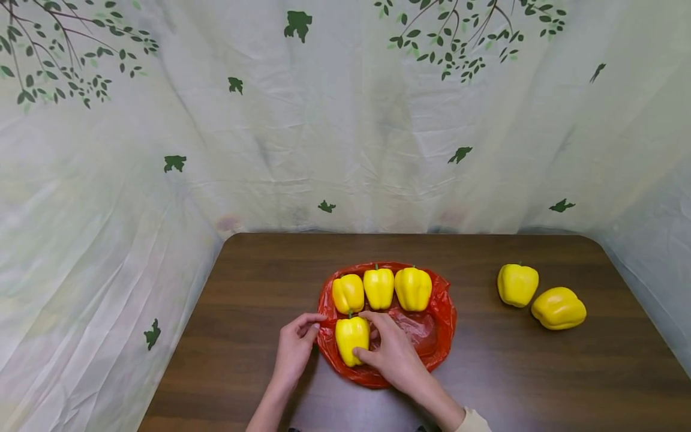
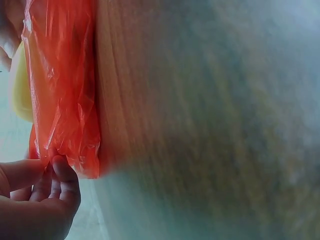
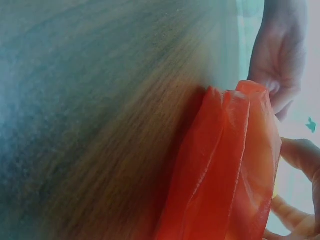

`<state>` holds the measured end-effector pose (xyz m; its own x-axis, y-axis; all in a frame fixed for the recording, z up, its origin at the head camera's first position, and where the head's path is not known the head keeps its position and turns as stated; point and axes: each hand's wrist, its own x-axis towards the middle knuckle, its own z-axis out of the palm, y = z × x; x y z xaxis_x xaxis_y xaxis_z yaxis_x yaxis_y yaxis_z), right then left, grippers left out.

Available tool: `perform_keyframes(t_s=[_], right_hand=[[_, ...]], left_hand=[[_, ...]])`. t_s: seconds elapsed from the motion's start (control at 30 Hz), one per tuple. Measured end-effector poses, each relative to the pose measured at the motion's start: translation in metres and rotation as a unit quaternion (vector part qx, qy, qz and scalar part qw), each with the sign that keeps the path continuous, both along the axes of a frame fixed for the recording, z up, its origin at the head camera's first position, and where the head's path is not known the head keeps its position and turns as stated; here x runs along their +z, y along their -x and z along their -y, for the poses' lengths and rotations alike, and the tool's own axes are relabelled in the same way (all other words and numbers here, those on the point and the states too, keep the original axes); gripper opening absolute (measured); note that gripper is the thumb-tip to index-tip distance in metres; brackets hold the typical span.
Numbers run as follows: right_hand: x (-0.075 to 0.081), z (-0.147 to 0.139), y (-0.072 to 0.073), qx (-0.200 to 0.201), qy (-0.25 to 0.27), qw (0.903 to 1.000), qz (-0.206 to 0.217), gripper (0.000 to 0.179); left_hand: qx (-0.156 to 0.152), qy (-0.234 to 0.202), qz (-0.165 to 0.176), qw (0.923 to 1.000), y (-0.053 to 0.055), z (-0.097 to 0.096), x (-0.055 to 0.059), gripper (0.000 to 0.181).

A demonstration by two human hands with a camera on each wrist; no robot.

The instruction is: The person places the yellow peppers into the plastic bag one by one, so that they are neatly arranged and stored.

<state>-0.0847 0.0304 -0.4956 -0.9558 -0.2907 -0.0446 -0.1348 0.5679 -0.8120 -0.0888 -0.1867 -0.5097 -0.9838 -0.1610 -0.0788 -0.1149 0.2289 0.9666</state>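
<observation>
A pale fabric backdrop printed with green leaves [image 1: 124, 234] is hanging behind and beside a dark brown wood-grain table [image 1: 243, 288]. Your left hand [image 1: 295, 347] is pinching the rim of an open, crinkled red plastic bag [image 1: 445, 327] at its left side. Inside the bag, three blocky yellow bell peppers [image 1: 378, 289] are standing in a row along the far side. One glossy yellow bell pepper [image 1: 349, 337] is occupying the bag's near left part, in front of the row's leftmost; your right hand [image 1: 396, 357] is gripping it between thumb and fingers from the right. Well apart, at the table's right, two loose yellow bell peppers [image 1: 517, 285] are resting side by side, the right one lying tipped over.
</observation>
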Motion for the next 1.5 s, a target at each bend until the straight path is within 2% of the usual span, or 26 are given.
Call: perform_keyframes(t_s=[0.33, 0.57, 0.83, 1.07, 1.1, 1.27, 1.5], right_hand=[[0.001, -0.006, -0.002, -0.004, 0.022, 0.9996, 0.016, 0.074], [0.007, -0.014, -0.003, -0.007, 0.055, 0.9977, 0.039, 0.071], [0.013, -0.025, -0.011, -0.009, 0.087, 0.9961, 0.016, 0.061], [0.018, -0.036, -0.016, -0.04, 0.064, 0.9971, -0.007, 0.058], [0.019, -0.038, -0.017, -0.048, 0.061, 0.997, -0.007, 0.058], [0.02, -0.047, -0.019, -0.081, 0.063, 0.9946, -0.009, 0.056], [0.017, -0.061, -0.022, -0.115, 0.06, 0.9908, -0.04, 0.056]], left_hand=[[-0.001, -0.006, 0.004, 1.0, -0.001, 0.002, 0.0, 0.02], [-0.003, -0.009, 0.002, 1.0, -0.002, 0.002, 0.002, 0.019], [-0.004, -0.014, 0.0, 0.9999, -0.001, 0.002, 0.001, 0.019], [-0.008, -0.02, 0.008, 0.9997, 0.0, 0.004, 0.0, 0.02], [-0.008, -0.021, 0.013, 0.9996, 0.0, 0.004, 0.002, 0.02], [-0.006, -0.017, 0.009, 0.9998, -0.001, 0.002, 0.003, 0.019], [-0.005, -0.012, 0.001, 0.9999, 0.0, 0.001, 0.002, 0.019]])
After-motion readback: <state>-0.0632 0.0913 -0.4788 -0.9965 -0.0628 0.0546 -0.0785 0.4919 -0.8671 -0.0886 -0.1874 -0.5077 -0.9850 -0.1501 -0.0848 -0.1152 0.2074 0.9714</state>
